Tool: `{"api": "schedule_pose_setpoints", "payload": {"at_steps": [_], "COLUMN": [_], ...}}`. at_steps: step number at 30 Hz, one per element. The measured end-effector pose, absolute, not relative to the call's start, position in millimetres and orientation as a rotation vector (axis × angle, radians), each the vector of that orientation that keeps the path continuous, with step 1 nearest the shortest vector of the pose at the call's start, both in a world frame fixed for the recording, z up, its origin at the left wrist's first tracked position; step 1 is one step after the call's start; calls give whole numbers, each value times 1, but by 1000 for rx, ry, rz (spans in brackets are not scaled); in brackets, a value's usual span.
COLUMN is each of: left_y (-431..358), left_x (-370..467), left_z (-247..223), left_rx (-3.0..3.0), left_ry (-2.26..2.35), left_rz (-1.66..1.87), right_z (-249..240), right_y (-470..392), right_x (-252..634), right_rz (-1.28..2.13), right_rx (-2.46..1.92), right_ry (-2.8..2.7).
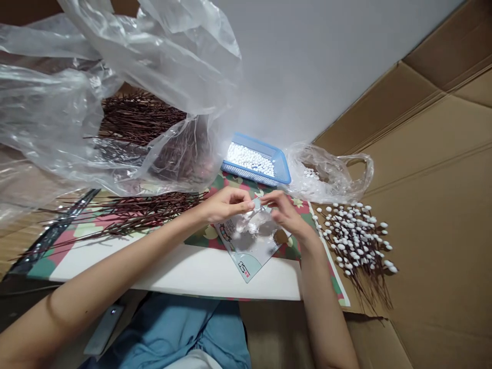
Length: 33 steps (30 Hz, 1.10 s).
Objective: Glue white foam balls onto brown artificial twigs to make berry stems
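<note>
Over a printed card (249, 259), my left hand (229, 204) pinches a small pale, bluish piece (257, 204) between thumb and fingertips. My right hand (286, 212) meets it from the other side, its bent fingertips at the same piece; whether it holds anything else is hidden. Beneath the fingers, lumpy white paste-like material (251, 227) lies on the card. Dark brown twigs (154, 210) lie beside my left forearm. Close behind both hands stands a blue plastic basket (283, 166) with many small white beads (249, 159).
A large clear plastic bag (184, 61) with bundled brown stems (142, 118) rises at the left. Behind on the right sits a smaller clear bag (330, 174). White-tipped stems (357, 241) lie on cardboard at the right. A cardboard wall (434, 205) bounds that side.
</note>
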State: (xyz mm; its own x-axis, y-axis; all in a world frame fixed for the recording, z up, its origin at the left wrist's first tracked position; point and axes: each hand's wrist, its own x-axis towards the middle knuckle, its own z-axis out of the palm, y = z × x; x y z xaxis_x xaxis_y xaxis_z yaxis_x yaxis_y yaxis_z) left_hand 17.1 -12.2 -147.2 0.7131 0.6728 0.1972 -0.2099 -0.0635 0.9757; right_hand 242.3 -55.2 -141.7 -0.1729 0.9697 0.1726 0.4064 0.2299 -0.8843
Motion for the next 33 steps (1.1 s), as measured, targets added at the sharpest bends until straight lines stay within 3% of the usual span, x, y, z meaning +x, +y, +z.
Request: {"api": "schedule_pose_setpoints", "payload": {"at_steps": [5, 12, 27, 33], "left_y": [-9, -11, -10, -14], "left_x": [11, 7, 17, 15], "left_z": [-148, -143, -153, -146], "left_rx": [1486, 1498, 1441, 1466], "left_ry": [399, 502, 411, 409], "left_rz": [777, 849, 564, 490], "right_z": [-128, -127, -129, -145], "right_y": [-41, -55, -119, -143], "right_x": [211, 216, 225, 224], "right_rz": [1039, 1022, 1144, 1172], "right_rx": [-1288, -1324, -1524, -1564], "right_ry": [-2231, -2033, -2036, -1760]}}
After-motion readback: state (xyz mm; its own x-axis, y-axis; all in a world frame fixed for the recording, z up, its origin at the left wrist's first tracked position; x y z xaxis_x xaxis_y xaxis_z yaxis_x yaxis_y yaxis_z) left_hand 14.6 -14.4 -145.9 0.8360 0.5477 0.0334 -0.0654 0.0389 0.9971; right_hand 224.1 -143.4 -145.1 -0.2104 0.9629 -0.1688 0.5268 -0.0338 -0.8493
